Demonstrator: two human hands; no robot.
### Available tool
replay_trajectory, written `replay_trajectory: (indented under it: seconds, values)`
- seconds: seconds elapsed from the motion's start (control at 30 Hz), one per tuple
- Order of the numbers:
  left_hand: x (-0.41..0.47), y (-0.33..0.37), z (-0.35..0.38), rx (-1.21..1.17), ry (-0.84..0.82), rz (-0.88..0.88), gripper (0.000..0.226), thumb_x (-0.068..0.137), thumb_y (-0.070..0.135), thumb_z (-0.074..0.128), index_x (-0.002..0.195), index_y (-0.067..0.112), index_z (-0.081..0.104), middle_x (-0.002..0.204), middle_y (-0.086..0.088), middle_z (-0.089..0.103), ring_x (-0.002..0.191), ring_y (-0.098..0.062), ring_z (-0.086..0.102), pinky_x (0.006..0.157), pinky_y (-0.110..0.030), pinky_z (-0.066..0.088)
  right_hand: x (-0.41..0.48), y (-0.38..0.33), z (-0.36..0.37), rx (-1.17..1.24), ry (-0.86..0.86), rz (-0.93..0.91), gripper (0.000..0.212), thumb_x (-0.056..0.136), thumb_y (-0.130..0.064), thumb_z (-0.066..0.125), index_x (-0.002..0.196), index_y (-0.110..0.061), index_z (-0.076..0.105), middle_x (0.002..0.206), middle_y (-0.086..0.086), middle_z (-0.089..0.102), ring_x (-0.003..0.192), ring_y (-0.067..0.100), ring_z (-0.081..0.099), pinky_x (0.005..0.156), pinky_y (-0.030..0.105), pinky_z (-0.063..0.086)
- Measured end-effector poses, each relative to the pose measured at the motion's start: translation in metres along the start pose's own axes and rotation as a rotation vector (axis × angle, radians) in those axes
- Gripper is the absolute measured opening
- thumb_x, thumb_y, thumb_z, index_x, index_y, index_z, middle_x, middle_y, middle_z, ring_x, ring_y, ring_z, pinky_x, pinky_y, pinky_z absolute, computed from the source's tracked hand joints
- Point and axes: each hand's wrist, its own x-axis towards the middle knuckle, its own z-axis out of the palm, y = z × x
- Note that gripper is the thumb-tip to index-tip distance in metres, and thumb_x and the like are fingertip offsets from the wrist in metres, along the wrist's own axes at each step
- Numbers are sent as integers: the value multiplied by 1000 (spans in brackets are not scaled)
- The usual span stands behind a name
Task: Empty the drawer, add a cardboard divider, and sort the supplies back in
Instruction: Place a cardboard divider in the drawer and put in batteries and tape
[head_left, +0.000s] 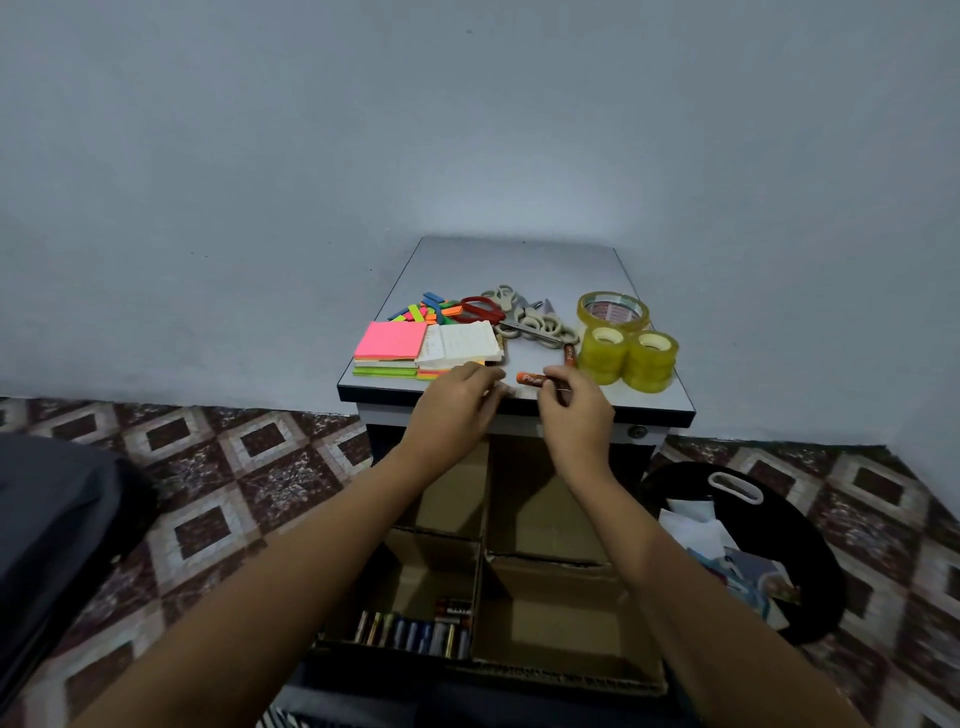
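The drawer (649, 680) is pulled out below the cabinet, with a cardboard divider (480, 577) splitting it into compartments. Several batteries (415, 631) lie in the front left compartment. On the cabinet top (514, 260) lie sticky note pads (389, 343), coloured tabs (423, 312), scissors (530, 319), tape rolls (628, 353) and a second glue stick (570, 355). My right hand (576, 415) pinches an orange glue stick (530, 379) at the front edge. My left hand (457, 410) hovers beside it with bent fingers; whether it holds anything is unclear.
A black bag (800, 561) with papers in it stands on the patterned floor right of the drawer. A dark grey object (52, 525) fills the left edge. The wall is close behind the cabinet.
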Motion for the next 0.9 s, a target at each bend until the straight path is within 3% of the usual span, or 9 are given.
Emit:
replay_trajectory:
  seconds: [0.1, 0.13, 0.23, 0.33, 0.5, 0.6, 0.73, 0.83, 0.9]
  values:
    - [-19, 10, -22, -326, -48, -395, 19, 93, 20, 57, 107, 11, 67, 97, 4, 65, 88, -5, 59, 73, -6, 41, -21, 5, -14, 291, -53, 216, 18, 92, -9, 55, 105, -16, 65, 102, 4, 65, 92, 15, 63, 80, 26, 53]
    - [-29, 10, -28, -422, -93, -505, 16, 92, 20, 58, 103, 13, 67, 94, 7, 65, 84, 0, 58, 70, -4, 43, -31, 8, -18, 377, -89, 278, 15, 92, -8, 55, 100, -17, 64, 99, 4, 65, 88, 14, 64, 78, 26, 54]
    - [-64, 6, -40, -743, -220, -789, 10, 90, 12, 61, 99, 13, 66, 94, -5, 68, 83, -10, 66, 73, -16, 54, -64, 20, -29, 589, -180, 421, 17, 92, -3, 54, 91, -19, 61, 95, 7, 63, 84, 14, 65, 74, 23, 56]
    - [-100, 0, -45, -784, -295, -981, 15, 87, 8, 63, 101, 10, 65, 96, -9, 68, 87, -16, 68, 77, -27, 57, -95, 36, -34, 661, -257, 542, 16, 91, -1, 52, 94, -14, 61, 100, 12, 63, 87, 17, 66, 73, 25, 54]
    - [-141, -2, -37, -752, -464, -1097, 9, 86, 2, 62, 80, 8, 65, 80, -6, 67, 66, -4, 66, 64, -17, 55, -128, 56, -29, 694, -284, 737, 14, 91, 1, 53, 93, -8, 62, 98, 17, 64, 85, 20, 66, 69, 25, 55]
    - [-146, -3, -20, -633, -582, -1090, 13, 87, 5, 63, 75, 12, 63, 74, -4, 66, 63, -7, 63, 59, -16, 53, -132, 57, -26, 691, -279, 783, 13, 90, 3, 53, 93, -6, 62, 94, 16, 65, 82, 19, 67, 66, 22, 57]
    - [-146, -4, 5, -483, -654, -1085, 4, 86, 8, 65, 86, 4, 67, 70, -1, 61, 65, -11, 59, 63, -23, 51, -132, 56, -26, 674, -292, 787, 13, 90, 2, 54, 95, -6, 63, 97, 16, 65, 83, 19, 67, 72, 26, 57]
    - [-146, -4, 15, -473, -635, -1129, 13, 85, 6, 65, 95, -1, 69, 69, -2, 60, 63, -12, 57, 63, -24, 51, -132, 56, -27, 669, -295, 782, 13, 90, 2, 54, 94, -7, 63, 96, 15, 65, 83, 19, 67, 76, 29, 55]
    - [-148, -4, 17, -498, -636, -1174, 13, 84, 6, 67, 94, -2, 69, 71, -5, 61, 68, -17, 59, 72, -33, 55, -133, 57, -27, 670, -294, 780, 13, 90, 2, 54, 93, -7, 63, 96, 15, 65, 83, 19, 66, 76, 29, 56]
